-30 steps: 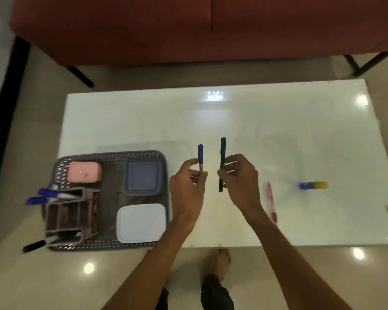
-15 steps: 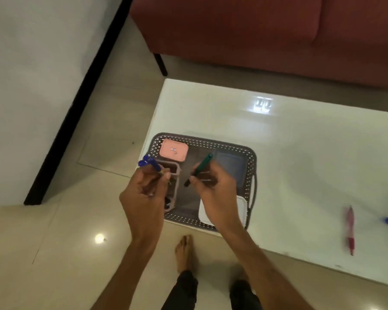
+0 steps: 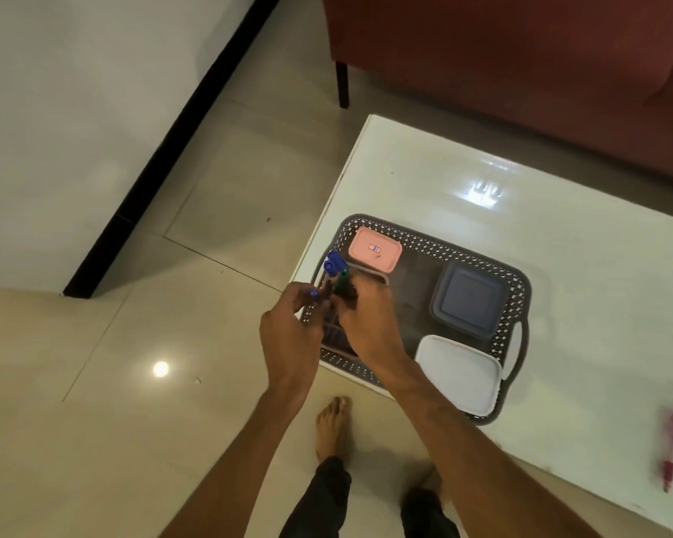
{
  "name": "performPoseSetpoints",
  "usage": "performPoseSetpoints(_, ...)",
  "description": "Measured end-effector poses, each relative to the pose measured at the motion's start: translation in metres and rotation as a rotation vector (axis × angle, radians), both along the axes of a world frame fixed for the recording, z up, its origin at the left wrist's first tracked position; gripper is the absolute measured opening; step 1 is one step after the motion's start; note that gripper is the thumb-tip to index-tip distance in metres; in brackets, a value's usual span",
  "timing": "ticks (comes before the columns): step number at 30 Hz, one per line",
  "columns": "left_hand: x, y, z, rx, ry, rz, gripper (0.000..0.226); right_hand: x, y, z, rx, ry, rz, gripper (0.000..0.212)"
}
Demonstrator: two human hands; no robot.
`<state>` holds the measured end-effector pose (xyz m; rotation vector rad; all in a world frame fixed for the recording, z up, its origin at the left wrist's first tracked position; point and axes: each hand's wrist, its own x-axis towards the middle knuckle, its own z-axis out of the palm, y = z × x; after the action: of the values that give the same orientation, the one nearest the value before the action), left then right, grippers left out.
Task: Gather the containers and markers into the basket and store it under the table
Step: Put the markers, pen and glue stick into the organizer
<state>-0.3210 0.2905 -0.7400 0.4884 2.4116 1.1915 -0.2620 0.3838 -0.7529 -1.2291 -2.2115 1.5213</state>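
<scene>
both hands meet over the left end of the grey basket, which sits at the near left corner of the white desk. the left hand has its fingers pinched on a blue marker, of which only a small blue end shows between them; the right hand holds a green marker, its fingers closed round the barrel. the green marker stands nearly upright, its long axis pointing down into the pen holder that stands in the basket's left end, directly beneath both hands and mostly hidden by them. other blue markers already stick up from the holder just beyond the fingers, touching or nearly touching the green one. the right hand looks better lined up over the holder's opening, so its marker probably drops first. the basket is a perforated plastic one with side handles and carries a pink container, a blue-grey container and a white container, all lidded. a red pen lies well apart on the desk to the right, long axis running towards the near edge, yet to be gathered.
</scene>
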Motion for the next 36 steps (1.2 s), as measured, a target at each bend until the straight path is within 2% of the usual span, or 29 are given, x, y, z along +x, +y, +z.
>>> performPoseSetpoints(5, 0.0, 0.007, -0.005, -0.094, 0.005, 0.037, 0.016, -0.01, -0.002, -0.01, 0.154, -0.097, 0.077, 0.026)
performPoseSetpoints(8, -0.001, 0.005, -0.009, -0.131, 0.019, 0.03, 0.018, -0.013, -0.002, -0.014, 0.164, -0.137, 0.099, 0.025)
performPoseSetpoints(15, 0.004, 0.0, -0.006, -0.138, 0.047, 0.055, 0.048, 0.008, 0.009, -0.002, 0.141, -0.124, 0.081, 0.035)
performPoseSetpoints(19, 0.027, 0.011, 0.015, -0.046, 0.131, 0.052, 0.051, 0.05, 0.024, 0.01, 0.172, -0.064, -0.055, 0.028)
performPoseSetpoints(22, 0.061, 0.029, 0.026, 0.026, 0.116, -0.021, 0.049, 0.092, 0.038, 0.017, 0.181, -0.032, -0.179, 0.022)
performPoseSetpoints(36, 0.323, 0.138, 0.012, -0.012, 0.004, -0.651, 0.031, 0.371, 0.081, 0.003, 0.078, -0.061, -0.905, 0.017)
